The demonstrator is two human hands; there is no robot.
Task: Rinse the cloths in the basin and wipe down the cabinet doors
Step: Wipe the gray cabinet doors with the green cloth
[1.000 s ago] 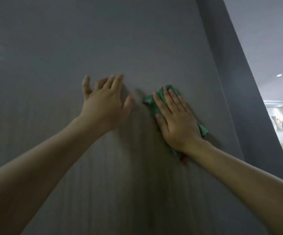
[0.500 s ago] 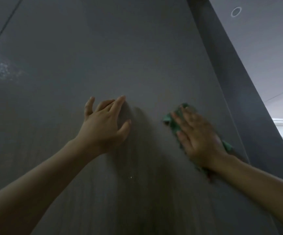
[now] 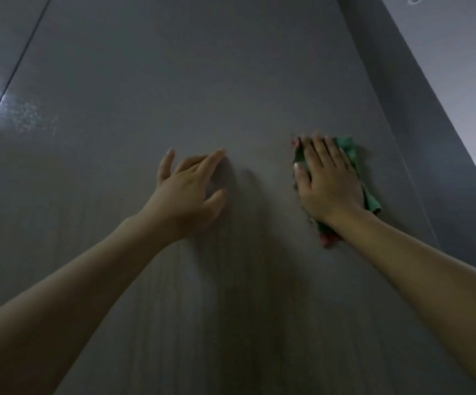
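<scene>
Cloth (image 3: 348, 151) (green) under flat right hand (image 3: 329, 185) on cabinet door (image 3: 202, 81) | left hand (image 3: 189, 189) beside it, fingers spread, empty

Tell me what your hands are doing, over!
Right hand flat, pressing green cloth on grey cabinet door. Left hand open, fingertips on door, no cloth. Nothing in the way.

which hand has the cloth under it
The right hand: it presses a green cloth flat against the grey cabinet door with straight fingers. The left hand touches the bare door with nothing under it.
</scene>
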